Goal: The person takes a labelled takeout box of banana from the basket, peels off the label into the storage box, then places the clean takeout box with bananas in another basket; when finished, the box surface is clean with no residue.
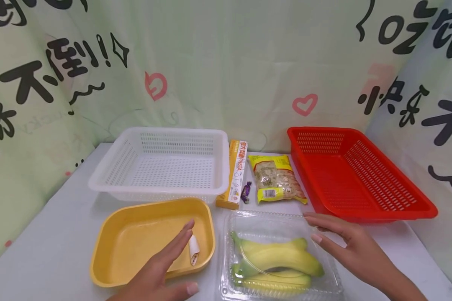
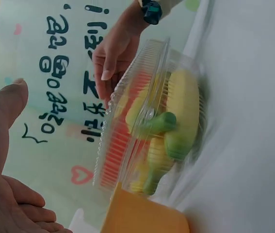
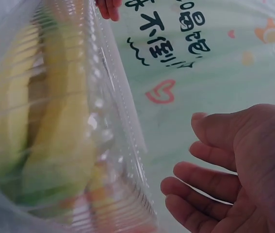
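A clear plastic clamshell box [image 1: 245, 219] sits at the front of the table, its lid down over yellow-green bananas [image 1: 282, 257]. To its left, my left hand [image 1: 152, 271] hovers over the front right part of a yellow tray [image 1: 135, 242], fingers straight and thumb apart, holding nothing. A small white wrapped piece [image 1: 194, 251] lies in that tray, partly behind the fingers. My right hand [image 1: 352, 246] is at the box's far right corner with relaxed, slightly bent fingers; the right wrist view shows a gap between these fingers [image 3: 200, 194] and the box.
Behind the tray stands a white basket [image 1: 173, 171]. A pasta box [image 1: 235, 175], a purple-wrapped candy [image 1: 246, 192] and a yellow-and-clear food bag [image 1: 276, 179] lie between it and a red basket [image 1: 361, 175] at right. A printed curtain [image 1: 226, 75] encloses the table's back and sides.
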{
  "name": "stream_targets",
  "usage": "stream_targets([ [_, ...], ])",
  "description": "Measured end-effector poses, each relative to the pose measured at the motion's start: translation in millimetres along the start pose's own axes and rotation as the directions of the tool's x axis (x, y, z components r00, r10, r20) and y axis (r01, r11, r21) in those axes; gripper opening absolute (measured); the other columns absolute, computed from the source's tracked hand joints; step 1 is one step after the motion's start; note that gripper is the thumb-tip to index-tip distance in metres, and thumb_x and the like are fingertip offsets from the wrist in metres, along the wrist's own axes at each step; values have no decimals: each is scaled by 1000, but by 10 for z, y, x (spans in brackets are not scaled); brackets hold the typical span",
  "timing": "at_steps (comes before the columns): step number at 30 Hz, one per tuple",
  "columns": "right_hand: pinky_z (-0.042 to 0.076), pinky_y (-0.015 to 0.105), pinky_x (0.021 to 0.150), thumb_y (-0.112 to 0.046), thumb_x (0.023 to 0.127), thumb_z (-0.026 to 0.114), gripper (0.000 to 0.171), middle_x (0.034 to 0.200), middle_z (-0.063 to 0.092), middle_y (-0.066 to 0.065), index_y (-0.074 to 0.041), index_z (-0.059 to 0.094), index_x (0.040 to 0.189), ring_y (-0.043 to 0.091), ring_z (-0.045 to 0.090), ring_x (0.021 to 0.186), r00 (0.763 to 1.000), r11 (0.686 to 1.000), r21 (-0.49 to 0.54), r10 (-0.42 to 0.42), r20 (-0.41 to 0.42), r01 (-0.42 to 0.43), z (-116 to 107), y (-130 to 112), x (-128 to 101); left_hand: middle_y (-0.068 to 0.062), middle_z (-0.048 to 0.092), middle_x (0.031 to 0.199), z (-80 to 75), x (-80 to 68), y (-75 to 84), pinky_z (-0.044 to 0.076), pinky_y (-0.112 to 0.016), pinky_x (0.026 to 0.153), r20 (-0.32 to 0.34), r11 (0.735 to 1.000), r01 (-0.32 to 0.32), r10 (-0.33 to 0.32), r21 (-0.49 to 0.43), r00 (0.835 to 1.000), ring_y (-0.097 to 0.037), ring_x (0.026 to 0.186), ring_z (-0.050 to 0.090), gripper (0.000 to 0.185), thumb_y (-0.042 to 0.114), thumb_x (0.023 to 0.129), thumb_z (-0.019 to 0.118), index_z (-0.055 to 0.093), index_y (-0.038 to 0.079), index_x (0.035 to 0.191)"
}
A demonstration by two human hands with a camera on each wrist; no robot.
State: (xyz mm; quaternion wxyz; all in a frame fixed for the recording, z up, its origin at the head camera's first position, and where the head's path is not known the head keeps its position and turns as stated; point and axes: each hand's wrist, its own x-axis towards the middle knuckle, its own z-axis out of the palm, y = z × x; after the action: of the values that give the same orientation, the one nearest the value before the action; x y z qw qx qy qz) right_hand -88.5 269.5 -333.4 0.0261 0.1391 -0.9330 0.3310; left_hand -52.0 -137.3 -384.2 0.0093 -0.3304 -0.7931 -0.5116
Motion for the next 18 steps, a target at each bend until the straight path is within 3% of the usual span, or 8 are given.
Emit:
stream_targets([
  [2,57,39,78,-30,88,73,49,131,61,-1,-19,61,134,20,56,120,1000,1000,-23,11,-2,-11,-7,55,-57,-9,14,162,38,15,-15,15,-15,110,12,999,-34,34,-12,999,-18,146,14,90,20,86,76,21,5,155],
  [5,57,38,77,-33,90,71,53,134,59,1,-19,56,139,22,55,120,999,999,-31,35,19,-34,-24,144,-135,-5,14,162,93,37,7,19,-18,111,28,1000,-2,2,-27,1000,-20,145,17,89,23,86,76,22,6,155],
  [10,58,37,75,-35,93,66,64,147,45,11,-19,42,149,37,45,128,983,994,17,104,154,-108,-52,251,-209,-3,15,162,161,70,30,32,-28,109,18,1000,8,-8,-8,1000,-25,138,35,87,25,87,75,24,11,155],
  [13,58,39,74,-35,92,66,73,157,28,14,-27,29,155,44,30,136,944,967,127,179,276,-220,-72,278,-237,-2,16,161,197,89,44,35,-32,107,8,1000,19,-19,-16,1000,-27,138,36,86,25,87,75,24,11,155],
  [18,59,38,72,-34,91,66,84,162,1,10,-43,13,154,46,6,140,858,877,254,273,434,-407,-103,332,-286,2,17,161,259,140,89,23,-26,112,55,995,78,-75,-59,996,-25,143,24,85,29,87,75,27,6,154],
])
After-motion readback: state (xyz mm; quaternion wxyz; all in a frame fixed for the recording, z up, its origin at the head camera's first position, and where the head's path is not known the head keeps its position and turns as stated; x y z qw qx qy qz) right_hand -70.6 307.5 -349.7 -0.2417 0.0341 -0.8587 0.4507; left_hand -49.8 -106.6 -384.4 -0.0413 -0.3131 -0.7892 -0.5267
